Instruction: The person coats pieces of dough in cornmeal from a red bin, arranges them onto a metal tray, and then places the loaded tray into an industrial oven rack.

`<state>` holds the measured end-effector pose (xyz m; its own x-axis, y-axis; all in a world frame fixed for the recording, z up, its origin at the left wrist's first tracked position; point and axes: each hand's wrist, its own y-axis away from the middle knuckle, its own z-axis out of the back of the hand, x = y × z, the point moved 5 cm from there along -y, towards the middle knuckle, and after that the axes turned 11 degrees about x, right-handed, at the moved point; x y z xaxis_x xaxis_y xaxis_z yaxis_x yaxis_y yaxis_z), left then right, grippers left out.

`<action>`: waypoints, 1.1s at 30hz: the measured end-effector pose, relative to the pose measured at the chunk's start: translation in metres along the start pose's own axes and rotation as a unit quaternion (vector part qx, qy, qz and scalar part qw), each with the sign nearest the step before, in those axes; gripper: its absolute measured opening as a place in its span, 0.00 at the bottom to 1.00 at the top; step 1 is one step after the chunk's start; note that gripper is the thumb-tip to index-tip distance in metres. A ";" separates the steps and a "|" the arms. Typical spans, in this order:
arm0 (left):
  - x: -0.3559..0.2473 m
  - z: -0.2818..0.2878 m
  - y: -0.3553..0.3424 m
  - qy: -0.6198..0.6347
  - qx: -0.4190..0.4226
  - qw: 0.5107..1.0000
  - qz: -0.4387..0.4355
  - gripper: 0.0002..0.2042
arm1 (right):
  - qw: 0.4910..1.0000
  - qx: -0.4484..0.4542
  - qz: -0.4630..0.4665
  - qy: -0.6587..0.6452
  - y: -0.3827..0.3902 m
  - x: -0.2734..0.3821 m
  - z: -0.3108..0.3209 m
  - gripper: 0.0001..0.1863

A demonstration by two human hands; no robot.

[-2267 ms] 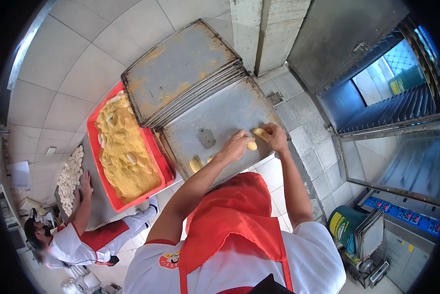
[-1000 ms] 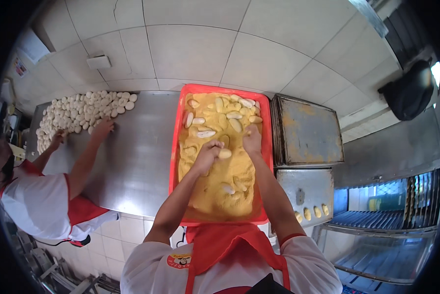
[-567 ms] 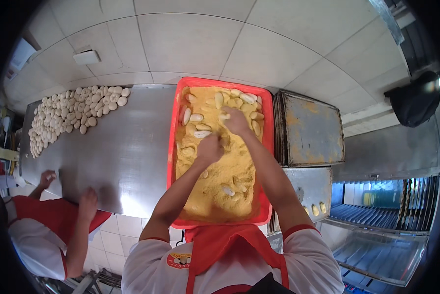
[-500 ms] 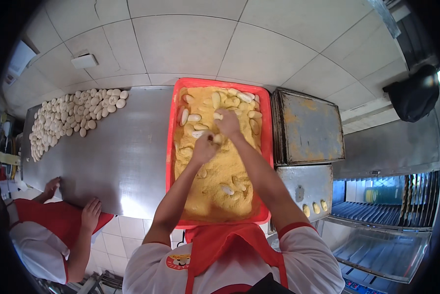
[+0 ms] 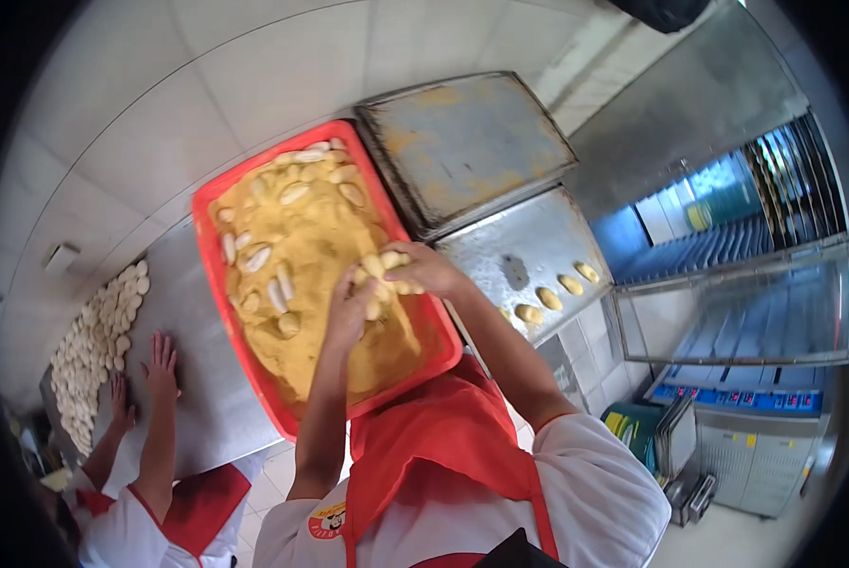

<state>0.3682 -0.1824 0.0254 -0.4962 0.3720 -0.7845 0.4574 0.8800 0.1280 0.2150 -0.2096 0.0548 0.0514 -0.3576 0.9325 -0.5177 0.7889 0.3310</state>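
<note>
My left hand (image 5: 347,308) and right hand (image 5: 426,271) are close together over the right side of a red plastic tub (image 5: 388,201). Between them they hold several small oval dough pieces (image 5: 377,267) dusted with yellow. Fingers of both hands curl around these pieces. Yellow crumbly powder (image 5: 316,241) fills the tub. More pale dough pieces (image 5: 295,193) lie in it, mostly toward the far end and left side, some half buried. Just right of the tub is a metal baking tray (image 5: 472,254), with a row of coated dough pieces (image 5: 549,299) along its near edge.
A stack of stained trays (image 5: 472,142) stands behind the baking tray. On the left, a steel table (image 5: 197,398) bears a heap of pale dough pieces (image 5: 88,341); a co-worker's hands (image 5: 162,360) rest there. An open glass-doored cabinet (image 5: 727,284) is at right.
The view has turned toward the right. My hands, previously down among the dough pieces in the tub, are now together near its right rim, holding several coated pieces. The co-worker's hands reach farther over the table.
</note>
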 end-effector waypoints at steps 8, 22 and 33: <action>0.128 -0.152 -0.061 -0.266 0.116 0.942 0.167 0.18 | 0.972 -0.100 -0.139 0.159 0.171 -0.051 0.175 0.21; 0.216 -0.230 -0.150 -0.799 0.035 0.549 0.242 0.18 | 0.916 -0.130 -0.054 0.376 0.207 -0.127 0.352 0.14; 0.252 -0.343 -0.238 -0.530 0.097 0.838 0.085 0.22 | 0.976 -0.215 0.038 -0.010 0.279 -0.124 0.428 0.12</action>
<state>-0.1186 -0.1975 0.0055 0.4758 -0.0759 -0.8763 0.6179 0.7378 0.2716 -0.3012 -0.1591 -0.0308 0.0090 -0.2967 0.9549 -0.1140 0.9484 0.2957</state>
